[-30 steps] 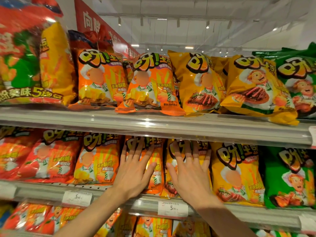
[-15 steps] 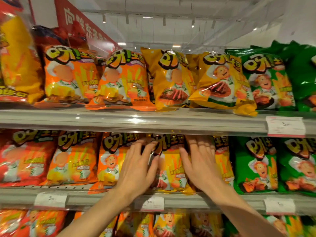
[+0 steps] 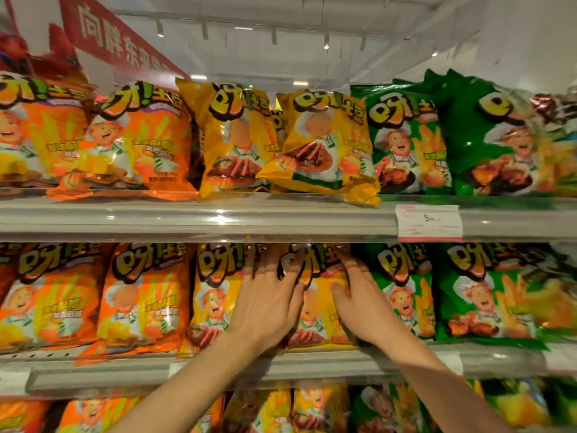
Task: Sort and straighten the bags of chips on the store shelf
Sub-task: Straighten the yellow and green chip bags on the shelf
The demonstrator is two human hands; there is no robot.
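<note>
Chip bags stand in rows on the middle shelf (image 3: 199,367): orange bags (image 3: 140,295) at left, yellow bags in the centre, green bags (image 3: 402,292) at right. My left hand (image 3: 268,304) lies flat with straight fingers on the seam between two yellow bags, its palm partly covering the left one (image 3: 212,295). My right hand (image 3: 362,304) presses flat against the right side of the other yellow bag (image 3: 315,307), beside the first green bag. That yellow bag shows between my two hands. My fingertips are blurred near the shelf above.
The upper shelf (image 3: 218,217) holds orange, yellow and green bags; one yellow bag (image 3: 324,145) leans and overhangs the edge. A price tag (image 3: 429,221) hangs on its rail. More bags fill the bottom shelf (image 3: 315,407). A red banner (image 3: 118,42) hangs upper left.
The view has shifted right along the shelf. Both hands moved right from the orange and yellow bags onto the yellow bags next to the green ones, and they came closer together.
</note>
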